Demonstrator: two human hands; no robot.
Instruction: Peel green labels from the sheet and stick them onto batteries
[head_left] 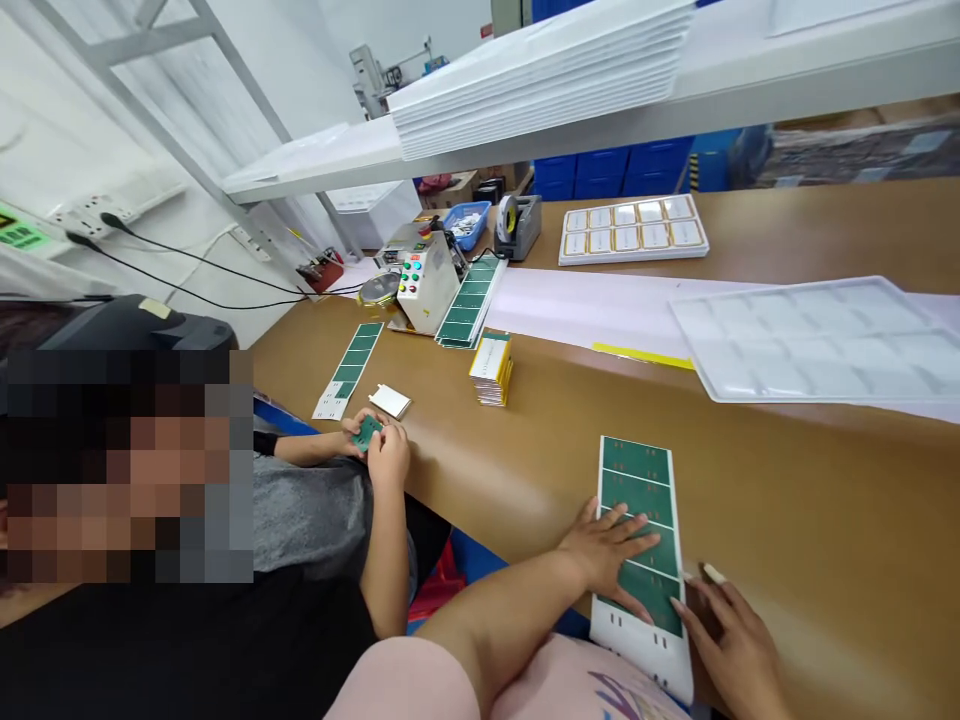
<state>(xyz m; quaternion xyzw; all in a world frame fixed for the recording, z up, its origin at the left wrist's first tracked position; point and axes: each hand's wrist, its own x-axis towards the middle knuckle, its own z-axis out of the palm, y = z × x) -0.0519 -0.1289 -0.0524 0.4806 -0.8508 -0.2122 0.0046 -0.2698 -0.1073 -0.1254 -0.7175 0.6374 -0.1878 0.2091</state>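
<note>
Left hand (600, 550) flat on green sheet (637, 470); right hand (731, 640) at edge.

Recorded sheet (641, 540) as white, with a column of dark green panels split by thin white lines. Noted table (825, 520) as plain tan-brown. Logged stack (491, 368) as white with yellow edges, strip (643, 355) as yellow, crates (615, 165) as blue, control box (422, 285) as off-white with red and green buttons, sleeve (397, 685) as pale pink.
</note>
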